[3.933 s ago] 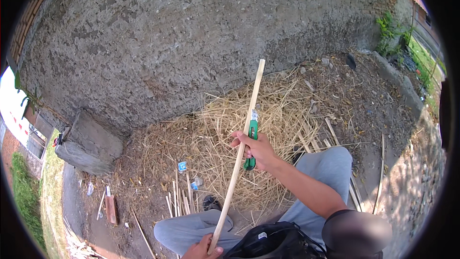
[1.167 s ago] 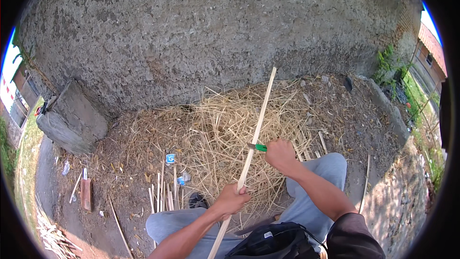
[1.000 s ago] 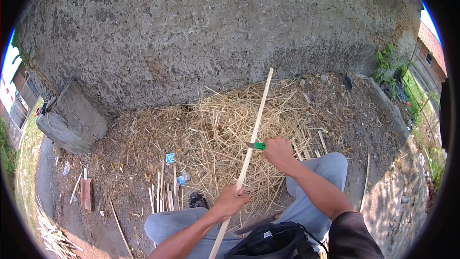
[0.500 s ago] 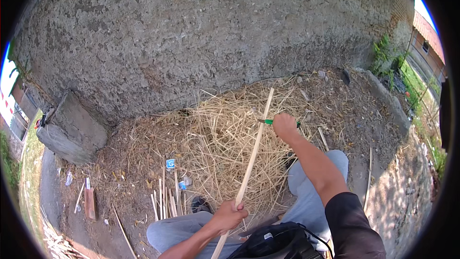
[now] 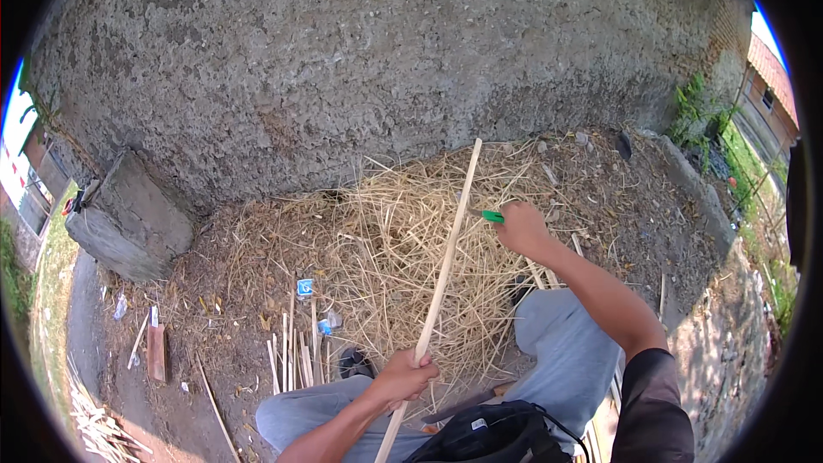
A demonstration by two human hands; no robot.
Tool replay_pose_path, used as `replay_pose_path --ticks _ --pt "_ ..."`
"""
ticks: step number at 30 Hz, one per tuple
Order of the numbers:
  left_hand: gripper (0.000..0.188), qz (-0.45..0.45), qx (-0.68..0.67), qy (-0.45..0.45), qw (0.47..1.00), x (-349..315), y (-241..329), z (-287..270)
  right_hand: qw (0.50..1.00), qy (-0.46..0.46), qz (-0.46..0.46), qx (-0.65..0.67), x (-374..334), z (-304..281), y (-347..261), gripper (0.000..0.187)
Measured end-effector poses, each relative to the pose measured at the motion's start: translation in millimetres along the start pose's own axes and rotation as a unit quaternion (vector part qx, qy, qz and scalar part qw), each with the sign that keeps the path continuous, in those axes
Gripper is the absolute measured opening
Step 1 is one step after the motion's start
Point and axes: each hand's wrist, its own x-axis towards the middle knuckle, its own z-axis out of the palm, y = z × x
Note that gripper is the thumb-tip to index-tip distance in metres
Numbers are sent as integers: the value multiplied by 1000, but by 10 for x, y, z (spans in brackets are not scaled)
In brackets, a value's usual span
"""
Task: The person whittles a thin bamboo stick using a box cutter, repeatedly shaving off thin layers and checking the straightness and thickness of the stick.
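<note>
I see a small blue-and-white square packet (image 5: 304, 287) and a crumpled pale blue wrapper (image 5: 327, 323) left of my long wooden stick (image 5: 443, 267).

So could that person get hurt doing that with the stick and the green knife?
Maybe. The right hand holds the green-handled knife beside the long stick, and the left hand grips the same stick lower down, so a slip toward it could possibly cut it. The knees sit just under the stick too. The loose straw pile could also hide a dropped blade.
</note>
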Motion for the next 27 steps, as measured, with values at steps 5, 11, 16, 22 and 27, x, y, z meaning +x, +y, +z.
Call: replay_pose_path --ticks 5,11,16,22,27 --pt "16 127 122 70 982 172 26 87 994 -21 -99 36 -663 132 -738 12" --pt "21 233 260 212 913 415 -131 27 966 17 -205 157 -972 441 -797 11" --pt "24 223 290 256 895 462 -186 62 987 -70 -74 126 -1049 462 -947 13" --pt "26 122 306 219 918 471 38 95 984 -146 -58 89 -1079 485 -1012 16" --pt "22 160 363 264 879 505 -60 176 988 -132 -55 65 -1051 631 -967 16"
